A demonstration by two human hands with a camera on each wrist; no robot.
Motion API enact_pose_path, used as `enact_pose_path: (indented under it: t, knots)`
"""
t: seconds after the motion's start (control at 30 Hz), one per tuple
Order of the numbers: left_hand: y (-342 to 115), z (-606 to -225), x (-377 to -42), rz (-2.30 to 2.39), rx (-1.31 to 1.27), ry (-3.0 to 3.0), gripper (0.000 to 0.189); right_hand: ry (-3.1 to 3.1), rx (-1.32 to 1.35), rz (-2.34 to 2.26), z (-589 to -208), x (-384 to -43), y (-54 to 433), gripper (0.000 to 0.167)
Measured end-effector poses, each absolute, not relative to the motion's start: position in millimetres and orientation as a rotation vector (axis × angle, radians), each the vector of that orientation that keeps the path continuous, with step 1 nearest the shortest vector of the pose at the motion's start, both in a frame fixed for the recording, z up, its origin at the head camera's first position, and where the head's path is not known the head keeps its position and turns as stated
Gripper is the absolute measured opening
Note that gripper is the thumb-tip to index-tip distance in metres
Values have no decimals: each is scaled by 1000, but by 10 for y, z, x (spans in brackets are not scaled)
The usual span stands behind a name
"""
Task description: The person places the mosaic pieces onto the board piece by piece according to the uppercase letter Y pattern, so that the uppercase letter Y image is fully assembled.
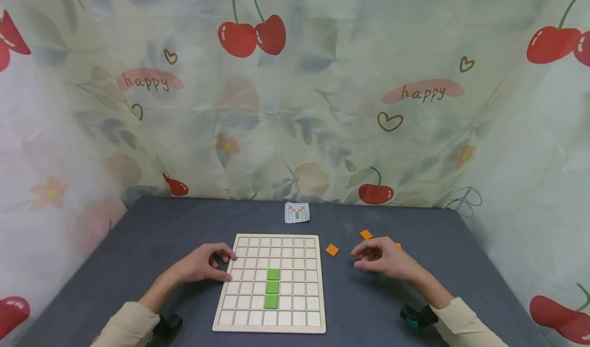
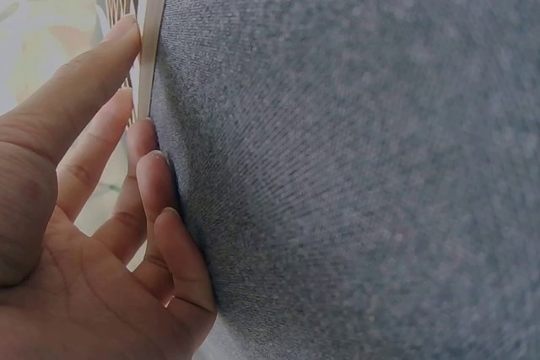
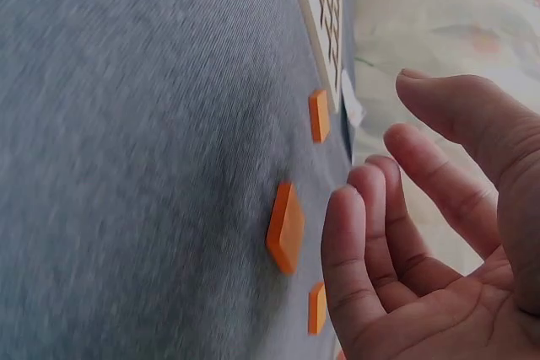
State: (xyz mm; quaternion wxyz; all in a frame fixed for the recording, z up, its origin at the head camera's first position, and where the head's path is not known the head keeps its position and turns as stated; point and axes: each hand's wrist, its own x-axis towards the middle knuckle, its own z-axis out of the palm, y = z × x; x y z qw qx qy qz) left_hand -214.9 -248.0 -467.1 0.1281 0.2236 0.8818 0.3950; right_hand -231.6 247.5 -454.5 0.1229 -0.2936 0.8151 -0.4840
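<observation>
Touching the left edge of the grid board (image 1: 299, 288) on the desk (image 1: 184, 224) (head view), the left hand (image 1: 205, 263) has spread fingers (image 1: 224, 250), its thumb (image 2: 84, 82) meets the rim (image 2: 153, 31) (left wrist view), and the right hand (image 3: 472, 301), fingers loosely parted, hovers near orange tiles (image 3: 288, 227) (right wrist view).

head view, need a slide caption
Left hand touching a gridded board with three green tiles, right hand near orange tiles.

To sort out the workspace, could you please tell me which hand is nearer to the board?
The left hand: it touches the left edge of the board. The right hand is off the right side, with an orange tile between.
</observation>
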Motion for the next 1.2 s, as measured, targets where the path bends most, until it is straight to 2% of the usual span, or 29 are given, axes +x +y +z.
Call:
enact_pose_path:
  t: [0.67, 0.97, 1.2]
  knots:
    - [-2479, -4668, -2147, 1146, 657, 2557, 38, 2469, -740, -1324, -4682, -2381, 2690, 49]
    - [-2483, -4670, -2149, 1140, 668, 2561, 37, 2521, -759, -1266, -4737, -2373, 2678, 45]
    - [-2481, -4670, -2150, 1144, 656, 2560, 38, 2617, -736, -1194, -4748, -2374, 2636, 34]
